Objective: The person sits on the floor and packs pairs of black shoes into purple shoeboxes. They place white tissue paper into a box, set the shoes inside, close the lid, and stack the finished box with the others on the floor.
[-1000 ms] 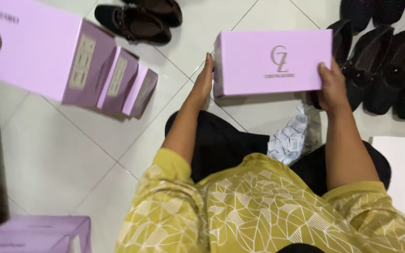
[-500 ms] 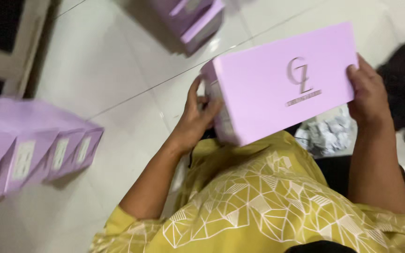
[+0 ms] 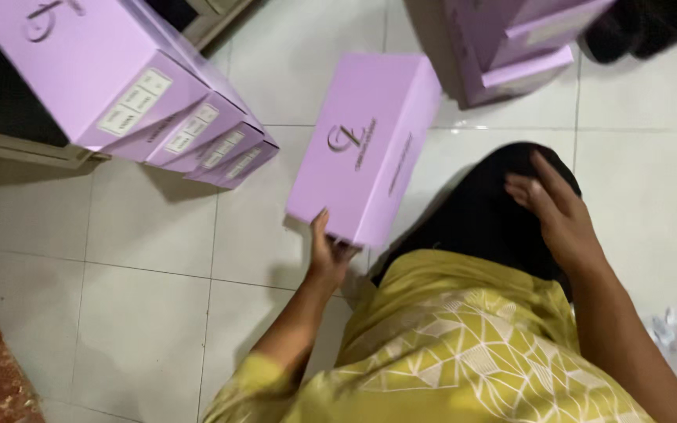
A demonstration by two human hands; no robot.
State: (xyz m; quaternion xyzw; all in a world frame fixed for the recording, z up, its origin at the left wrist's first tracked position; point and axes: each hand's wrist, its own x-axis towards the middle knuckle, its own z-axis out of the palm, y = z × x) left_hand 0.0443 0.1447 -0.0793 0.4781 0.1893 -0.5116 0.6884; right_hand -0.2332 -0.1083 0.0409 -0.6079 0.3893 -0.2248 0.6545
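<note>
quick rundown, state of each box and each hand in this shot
purple box: lid shut, lifted off the floor, held at its near end
left hand: gripping the purple box
right hand: empty, resting on the black-clad knee
row of purple boxes: shut, leaning together
boxes at top: stacked, shut

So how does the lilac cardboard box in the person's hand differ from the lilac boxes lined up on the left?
The held lilac cardboard box is off the floor, gripped at its near end by the left hand; the row of lilac boxes rests leaning together. The held box shows its lid emblem; most of the row's boxes show white end labels. Both share colour and shape. The right hand rests on the knee.
</note>
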